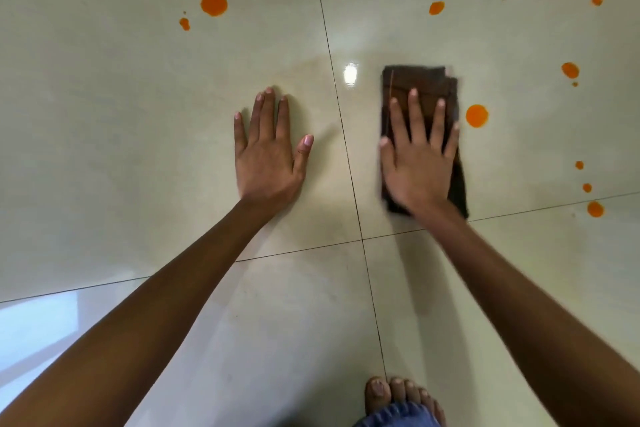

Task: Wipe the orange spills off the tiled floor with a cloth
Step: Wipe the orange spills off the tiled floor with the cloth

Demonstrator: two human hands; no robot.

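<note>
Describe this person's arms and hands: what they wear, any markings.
The left hand and right hand are bare: no gloves, rings or bracelets. The nails are short, with no polish showing. The left forearm and right forearm are bare too, with no sleeve, watch or marking in view up to the frame's edge.

I see the brown cloth (426,80), folded oblong, flat on the glossy cream floor (138,114); round orange spills (477,115) dot the tiles, one just right of it.
</note>
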